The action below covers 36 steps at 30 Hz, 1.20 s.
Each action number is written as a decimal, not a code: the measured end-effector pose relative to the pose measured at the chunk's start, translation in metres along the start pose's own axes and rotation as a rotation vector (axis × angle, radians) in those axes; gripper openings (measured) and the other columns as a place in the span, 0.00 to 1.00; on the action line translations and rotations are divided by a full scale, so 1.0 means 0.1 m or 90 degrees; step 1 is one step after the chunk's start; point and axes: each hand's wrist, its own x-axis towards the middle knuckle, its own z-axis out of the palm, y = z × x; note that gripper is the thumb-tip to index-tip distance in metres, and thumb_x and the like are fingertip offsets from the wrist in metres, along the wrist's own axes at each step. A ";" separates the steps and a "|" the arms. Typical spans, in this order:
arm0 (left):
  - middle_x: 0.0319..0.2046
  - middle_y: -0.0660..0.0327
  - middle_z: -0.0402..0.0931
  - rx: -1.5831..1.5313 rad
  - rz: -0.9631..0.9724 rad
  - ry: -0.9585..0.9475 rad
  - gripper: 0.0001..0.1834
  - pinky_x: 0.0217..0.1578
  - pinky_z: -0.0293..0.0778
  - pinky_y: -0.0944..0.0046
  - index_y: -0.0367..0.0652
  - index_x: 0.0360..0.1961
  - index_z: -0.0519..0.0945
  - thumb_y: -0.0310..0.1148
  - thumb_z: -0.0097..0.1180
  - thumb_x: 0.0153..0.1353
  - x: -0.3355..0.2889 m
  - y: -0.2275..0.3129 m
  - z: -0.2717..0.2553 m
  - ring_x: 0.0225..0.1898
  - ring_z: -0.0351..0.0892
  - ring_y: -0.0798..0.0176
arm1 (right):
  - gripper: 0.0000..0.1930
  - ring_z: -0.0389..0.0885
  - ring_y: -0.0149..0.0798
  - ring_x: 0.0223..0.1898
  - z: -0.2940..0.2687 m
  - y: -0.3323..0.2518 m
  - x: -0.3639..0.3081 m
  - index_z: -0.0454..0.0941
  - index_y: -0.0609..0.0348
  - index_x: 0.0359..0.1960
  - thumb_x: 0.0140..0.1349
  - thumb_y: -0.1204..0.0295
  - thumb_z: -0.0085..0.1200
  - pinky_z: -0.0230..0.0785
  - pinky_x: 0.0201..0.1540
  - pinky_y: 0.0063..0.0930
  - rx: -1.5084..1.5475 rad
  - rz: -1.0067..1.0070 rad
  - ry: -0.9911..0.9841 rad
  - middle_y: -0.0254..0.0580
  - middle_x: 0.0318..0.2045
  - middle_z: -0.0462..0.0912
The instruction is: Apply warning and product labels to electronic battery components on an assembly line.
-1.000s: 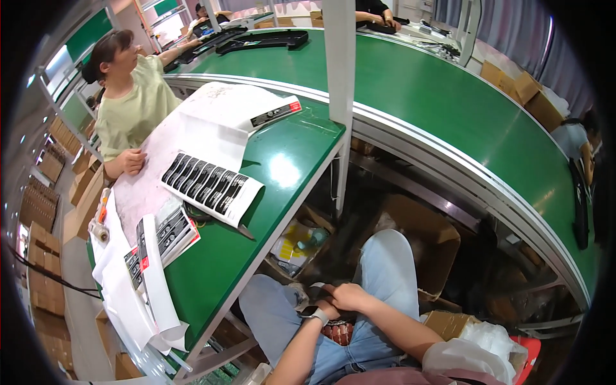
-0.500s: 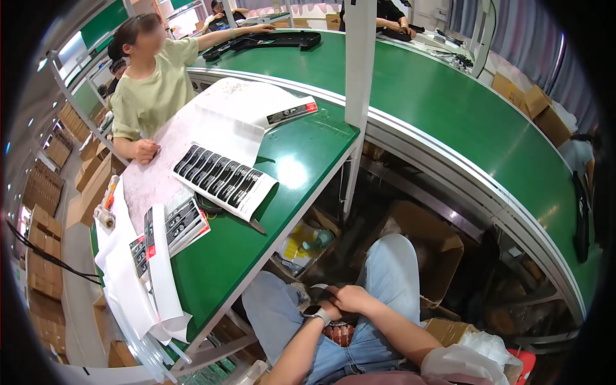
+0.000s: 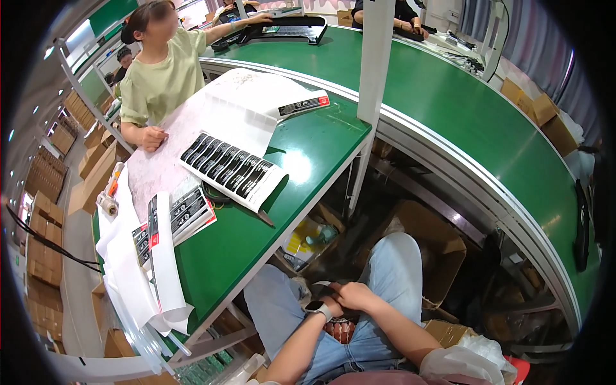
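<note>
My left hand [image 3: 328, 307], with a watch [image 3: 318, 308] on its wrist, rests low between my knees. My right hand [image 3: 355, 296] lies against it, fingers curled inward. Both hands look closed, and what they hold, if anything, is hidden or too small to make out. A small pale, curved edge shows just beyond the fingers. Under my wrists a reddish-brown patterned thing [image 3: 340, 330] sits between my thighs. To the left stands a green-topped table [image 3: 212, 276] with a sheet of black labels [image 3: 234, 168], more label sheets [image 3: 187, 215] and scissors or a similar pointed tool [image 3: 265, 218], partly covered.
A green conveyor [image 3: 449, 122] curves around the far side and right, carrying a black part [image 3: 582, 224]. A metal post [image 3: 376, 64] rises at the table corner. Cardboard boxes [image 3: 443, 256] stand below. Across the table, a person [image 3: 160, 80] touches a long black part [image 3: 298, 27].
The whole view has shifted slightly right and upward. My hands stay together in nearly the same place. Across the table, the person has tilted the long black part up, showing its lighter inside.
</note>
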 end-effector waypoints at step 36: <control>0.45 0.46 0.81 -0.038 -0.067 -0.019 0.21 0.48 0.74 0.48 0.49 0.45 0.83 0.47 0.53 0.54 -0.08 0.12 -0.13 0.46 0.80 0.42 | 0.20 0.83 0.57 0.37 -0.05 -0.01 -0.02 0.74 0.52 0.55 0.63 0.60 0.46 0.76 0.39 0.50 0.001 0.000 -0.007 0.56 0.34 0.84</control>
